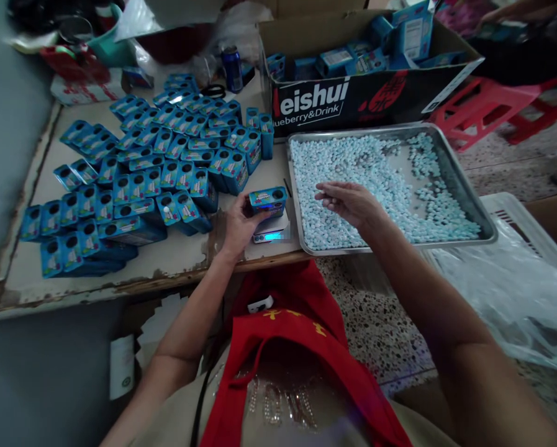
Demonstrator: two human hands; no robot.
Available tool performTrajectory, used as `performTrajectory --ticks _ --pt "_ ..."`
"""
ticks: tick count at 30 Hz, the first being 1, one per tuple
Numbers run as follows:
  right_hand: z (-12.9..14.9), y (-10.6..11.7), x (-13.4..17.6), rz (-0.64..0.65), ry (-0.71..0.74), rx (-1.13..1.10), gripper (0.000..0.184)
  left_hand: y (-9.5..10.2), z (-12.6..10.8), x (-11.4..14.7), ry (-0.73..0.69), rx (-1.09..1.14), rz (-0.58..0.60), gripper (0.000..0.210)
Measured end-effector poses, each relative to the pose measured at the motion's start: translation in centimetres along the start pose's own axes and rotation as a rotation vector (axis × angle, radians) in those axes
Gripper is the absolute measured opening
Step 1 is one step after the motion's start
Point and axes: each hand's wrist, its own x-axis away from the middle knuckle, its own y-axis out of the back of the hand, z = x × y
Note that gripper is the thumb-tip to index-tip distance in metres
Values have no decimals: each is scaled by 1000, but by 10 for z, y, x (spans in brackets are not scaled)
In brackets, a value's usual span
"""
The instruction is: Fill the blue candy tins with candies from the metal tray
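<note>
The left hand [241,225] grips a rectangular blue box [267,197] at the scale [282,225], near the chipped front edge of the surface [180,251]. Over pebbly pellets [316,225] within the metal tray [462,176], the right hand [348,202] bunches its fingers, contents unclear.

My left hand's [241,228] fingertips go out of sight behind the box [267,197], which covers part of the scale [278,230]; its digits are a smear I can't read. Whether my right hand [348,202] pinches anything is too small to tell, and my forearm [413,288] hides a stretch of the tray's [462,180] near rim. The bag [506,298] runs off the right edge. At upper right, another person's arm [520,10] is cut off.
</note>
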Motion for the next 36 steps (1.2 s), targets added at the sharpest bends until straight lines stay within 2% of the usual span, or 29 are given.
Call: performTrajectory --ticks 2,4,6,10,14,18,24,28,33,36 --pt "6 5 1 53 25 244 13 6 -7 4 -55 -87 -18 68" --pt "16 14 3 77 24 506 11 20 -18 12 -94 -171 -42 77" --pt "29 23 5 91 20 736 10 38 -30 22 -113 -210 -62 76" --pt "57 29 7 125 19 1073 18 61 -49 37 -155 -238 -83 53" --pt "80 18 8 90 18 1250 22 63 -58 36 -191 -265 -77 32" --pt "96 15 13 14 90 1293 23 59 -67 32 -247 -329 -136 28" --pt "128 31 31 -159 245 1219 23 56 -78 25 -379 -372 -132 30" --pt "148 35 47 -296 299 1232 25 49 -79 22 -372 -436 -128 39" --pt "153 44 52 -309 398 1236 25 44 -78 21 -383 -491 -122 51" --pt "151 49 51 -312 424 1220 28 41 -69 20 -362 -481 -121 66"
